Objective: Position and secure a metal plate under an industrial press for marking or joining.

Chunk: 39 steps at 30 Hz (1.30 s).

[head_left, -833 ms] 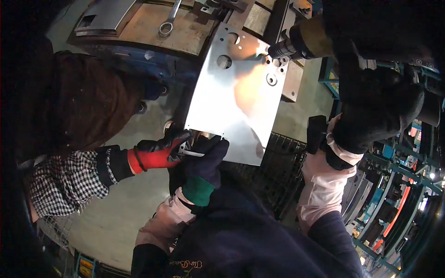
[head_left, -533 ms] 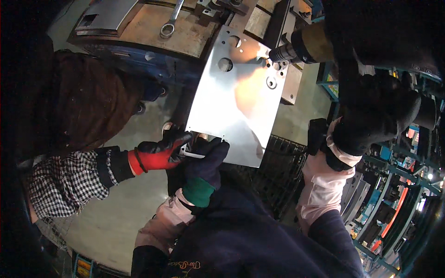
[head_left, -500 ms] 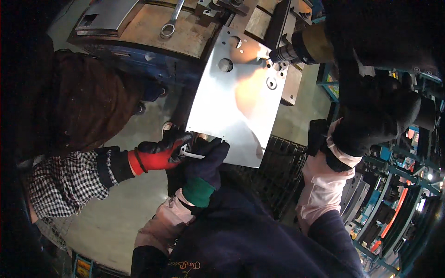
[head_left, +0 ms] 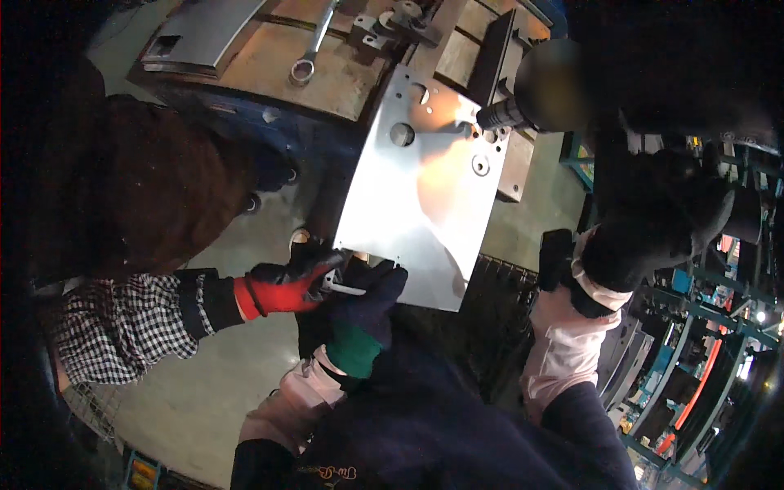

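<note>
A shiny flat metal plate (head_left: 412, 196), pierced by several round holes, lies under a drill chuck (head_left: 506, 113) whose tip meets the plate near its far right holes. My left hand (head_left: 367, 306), in a dark glove with a green cuff, is closed on the plate's near edge. Beside it, a co-worker's hand (head_left: 290, 286) in a red and black glove is at the near left corner. A thin pale strip (head_left: 345, 287) shows between these two hands. My right hand (head_left: 665, 216), dark-gloved, is raised at the right and closed around a dark machine handle; shadow hides most of its fingers.
On the worktable (head_left: 269, 53) lie a ring spanner (head_left: 306, 61), a stack of metal sheets (head_left: 196, 37) and clamp blocks (head_left: 380, 28). The co-worker's dark clothing (head_left: 171, 188) fills the left. Shelving with parts (head_left: 694, 343) stands at right, and a black wire basket (head_left: 498, 302) sits below the plate.
The whole view has shifted slightly, so the plate and table sit a little lower. Both hands at the near edge stay in place, and my right hand keeps its position.
</note>
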{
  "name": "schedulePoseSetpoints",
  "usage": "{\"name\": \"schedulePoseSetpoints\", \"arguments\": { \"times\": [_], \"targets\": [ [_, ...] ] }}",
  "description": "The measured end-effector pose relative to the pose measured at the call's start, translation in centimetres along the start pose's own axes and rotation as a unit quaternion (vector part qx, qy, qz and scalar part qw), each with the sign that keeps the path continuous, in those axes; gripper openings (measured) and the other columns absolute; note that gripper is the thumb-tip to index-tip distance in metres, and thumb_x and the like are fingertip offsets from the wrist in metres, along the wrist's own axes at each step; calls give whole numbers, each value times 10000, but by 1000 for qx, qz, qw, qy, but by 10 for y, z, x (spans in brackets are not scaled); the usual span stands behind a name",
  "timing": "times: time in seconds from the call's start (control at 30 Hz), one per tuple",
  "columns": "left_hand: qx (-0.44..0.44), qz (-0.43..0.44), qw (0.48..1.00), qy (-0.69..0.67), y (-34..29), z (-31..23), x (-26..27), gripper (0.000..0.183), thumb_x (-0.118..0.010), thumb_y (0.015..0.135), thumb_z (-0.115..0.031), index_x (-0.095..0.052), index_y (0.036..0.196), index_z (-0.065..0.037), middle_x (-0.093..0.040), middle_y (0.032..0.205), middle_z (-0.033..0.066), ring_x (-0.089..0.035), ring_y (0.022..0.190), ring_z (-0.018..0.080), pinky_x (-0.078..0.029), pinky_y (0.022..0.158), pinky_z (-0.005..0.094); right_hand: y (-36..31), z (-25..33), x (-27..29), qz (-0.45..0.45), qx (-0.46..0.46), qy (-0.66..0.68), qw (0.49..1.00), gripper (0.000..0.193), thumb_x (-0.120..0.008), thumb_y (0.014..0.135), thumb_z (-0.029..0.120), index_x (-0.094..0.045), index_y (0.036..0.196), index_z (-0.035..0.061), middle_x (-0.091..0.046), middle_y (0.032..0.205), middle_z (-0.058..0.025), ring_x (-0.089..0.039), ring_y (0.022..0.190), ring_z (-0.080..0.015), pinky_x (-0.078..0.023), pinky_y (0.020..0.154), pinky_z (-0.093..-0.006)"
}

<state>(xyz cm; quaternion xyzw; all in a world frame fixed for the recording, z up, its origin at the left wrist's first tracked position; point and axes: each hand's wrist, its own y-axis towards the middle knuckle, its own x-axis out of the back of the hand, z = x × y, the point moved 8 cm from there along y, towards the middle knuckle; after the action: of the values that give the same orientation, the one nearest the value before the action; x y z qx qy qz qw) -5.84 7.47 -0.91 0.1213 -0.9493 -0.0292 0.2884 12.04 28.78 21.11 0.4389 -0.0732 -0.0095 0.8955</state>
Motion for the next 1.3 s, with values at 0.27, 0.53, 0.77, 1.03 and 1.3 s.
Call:
{"name": "schedulePoseSetpoints", "arguments": {
  "times": [0.27, 0.53, 0.77, 1.03, 1.3],
  "targets": [
    [122, -5, 978, -170, -4, 12, -7, 360, -592, 798, 13, -676, 1118, -130, -660, 1116, 124, -598, 1082, 275, -423, 960, 435, -2, 10, -22, -32, -47, -14, 998, 537, -484, 959, 377, -441, 1315, -23, -572, 1131, -144, -603, 961, -274, -536, 782, -352],
    [251, -78, 834, -484, -21, 33, -34, 452, -557, 727, 33, -658, 1139, -124, -630, 1190, 158, -547, 1184, 336, -366, 1023, 505, -6, -5, 7, -41, -23, -82, 996, 579, -498, 953, 389, -401, 1354, -18, -542, 1253, -182, -585, 1064, -318, -529, 896, -418],
    [181, -19, 892, -414, -31, 37, -46, 578, -556, 728, 38, -578, 1275, -147, -532, 1334, 160, -537, 1204, 312, -476, 933, 393, -9, 10, -13, -68, -29, -49, 996, 584, -503, 947, 406, -390, 1373, 22, -538, 1268, -175, -557, 1117, -333, -503, 944, -453],
    [113, -10, 957, -268, -30, 35, -44, 579, -549, 724, 46, -578, 1274, -130, -517, 1351, 157, -531, 1211, 317, -487, 915, 389, -11, -1, 3, -129, -84, -20, 988, 544, -471, 964, 375, -384, 1378, 33, -497, 1319, -171, -528, 1165, -320, -482, 973, -460],
    [144, -73, 945, -283, -20, 29, -27, 327, -729, 760, 23, -660, 1080, 16, -641, 1071, 70, -577, 1019, 154, -492, 896, 292, -7, 12, -2, -91, 25, -46, 994, 450, -465, 966, 242, -401, 1351, 18, -486, 1340, -178, -504, 1200, -309, -467, 1002, -421]
  ]
}}
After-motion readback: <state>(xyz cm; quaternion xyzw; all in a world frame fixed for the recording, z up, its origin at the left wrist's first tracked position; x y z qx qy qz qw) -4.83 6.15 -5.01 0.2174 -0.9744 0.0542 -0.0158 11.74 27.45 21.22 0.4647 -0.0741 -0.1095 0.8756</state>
